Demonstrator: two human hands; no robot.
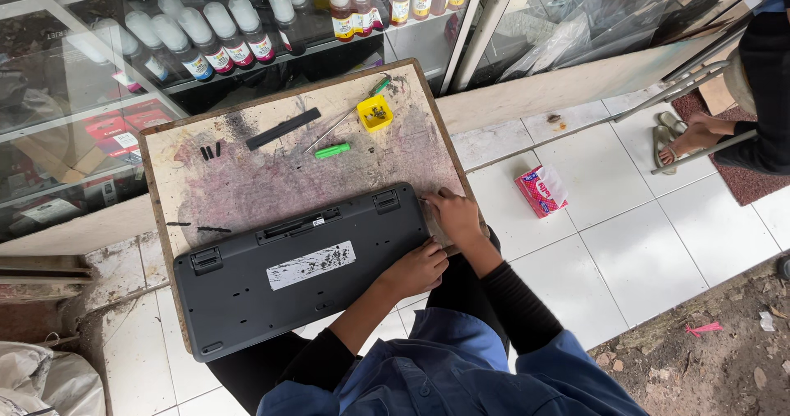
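Keyboard (300, 272) lies face-down on the counter (247, 185), back panel up. Left hand (415, 269) rests curled on its right edge; right hand (453, 213) pinches at the top-right corner. Likely prying the case. Green screwdriver (332, 150) sits at 12 o'clock, unused.

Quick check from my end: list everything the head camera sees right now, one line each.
keyboard: one, black, face down on the board's near edge
wooden board: one, pale, stained
yellow tray: one, far right of the board
green-handled tools: two, beside the tray
black strip: one, far side of the board
ink bottles: many, in the glass cabinet
tissue pack: one, red, on the tiled floor
another person's foot: sandalled, top right
left hand: on the keyboard's right end
right hand: at the keyboard's far right corner
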